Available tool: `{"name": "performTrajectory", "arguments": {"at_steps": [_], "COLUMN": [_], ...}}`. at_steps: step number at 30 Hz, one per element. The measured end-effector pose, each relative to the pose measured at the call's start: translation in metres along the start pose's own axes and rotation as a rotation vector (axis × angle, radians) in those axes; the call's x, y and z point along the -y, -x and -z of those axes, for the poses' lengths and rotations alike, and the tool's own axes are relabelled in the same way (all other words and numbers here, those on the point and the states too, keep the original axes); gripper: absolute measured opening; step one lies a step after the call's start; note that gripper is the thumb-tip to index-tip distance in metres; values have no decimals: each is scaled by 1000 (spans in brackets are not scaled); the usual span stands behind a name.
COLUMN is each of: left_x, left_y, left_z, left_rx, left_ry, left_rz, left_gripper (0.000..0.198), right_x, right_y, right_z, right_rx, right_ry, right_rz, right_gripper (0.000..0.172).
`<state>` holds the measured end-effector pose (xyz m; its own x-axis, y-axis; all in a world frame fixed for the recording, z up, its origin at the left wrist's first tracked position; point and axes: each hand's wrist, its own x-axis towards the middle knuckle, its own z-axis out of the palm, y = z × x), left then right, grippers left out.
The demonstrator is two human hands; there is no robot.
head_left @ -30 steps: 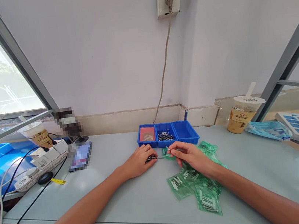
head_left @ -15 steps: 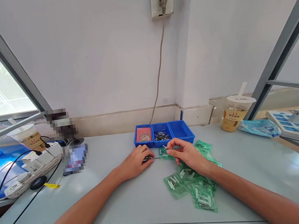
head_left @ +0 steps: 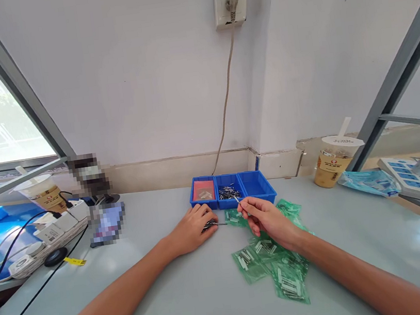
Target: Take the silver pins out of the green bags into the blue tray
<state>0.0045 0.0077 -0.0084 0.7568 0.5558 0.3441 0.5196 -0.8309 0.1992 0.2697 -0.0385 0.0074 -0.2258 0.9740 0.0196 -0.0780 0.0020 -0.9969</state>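
My left hand point(head_left: 193, 229) rests on the table, its fingers curled over several slim dark metal pieces point(head_left: 208, 225). One thin piece pokes out to the right of the fingertips. In a pinch of thumb and forefinger, my right hand point(head_left: 267, 218) has a small slim metal piece point(head_left: 238, 200), too small to name exactly. It is just in front of the blue three-part tray point(head_left: 258, 188). Loose metal pins or screws point(head_left: 229, 192) lie in the middle compartment, and a reddish packet point(head_left: 203, 189) is in the left one. Green clear bags point(head_left: 290, 282) of metal parts lie beneath and around my right wrist.
To the right stand a drink cup point(head_left: 332, 160), a blue packet point(head_left: 370, 182) and a white power strip point(head_left: 411, 176). At left are a phone point(head_left: 107, 223), another power strip point(head_left: 49, 235), cables and a second cup point(head_left: 45, 193). The wall rises behind the tray.
My right hand has shifted slightly right, and the piece in its pinch now points up toward the tray. My left hand stays in place. The whole view has moved a little.
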Motion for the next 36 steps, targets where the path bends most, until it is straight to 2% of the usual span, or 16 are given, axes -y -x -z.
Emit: {"name": "performTrajectory", "arguments": {"at_steps": [8,12,17,19,22,26,29,32,36], "left_x": [-2,-1,0,0,0,0,0,0,0], "left_y": [-1,0,-1,-1,-2,-2,-2,-2,-2], "left_z": [0,-2,-3,-2,-2,-2,-3,-2,-2], "left_rx": [7,8,8,14,22,30,44,45,49], "left_ry": [-104,-76,32,78,129,156,162,167,163], "left_rz": [57,107,99,92,79,58,44,40,37], "left_gripper": [21,21,21,23,25,25,24,25,27], "right_x": [2,3,7,6,1,-8,-11,-11,-11], "right_y": [3,-1,-11,-13,-12,-7,-6,-8,-14], "right_z": [1,-2,-3,-2,0,-2,-7,-11,-18], "right_rx": [-26,-36,-223,-241,-173,22,191,274,253], "right_ry": [117,53,-49,-14,203,805,1156,1337,1354], "right_rz": [41,6,27,35,96,377,529,546,532], "right_gripper": [37,45,42,45,38,20,17,16,13]}}
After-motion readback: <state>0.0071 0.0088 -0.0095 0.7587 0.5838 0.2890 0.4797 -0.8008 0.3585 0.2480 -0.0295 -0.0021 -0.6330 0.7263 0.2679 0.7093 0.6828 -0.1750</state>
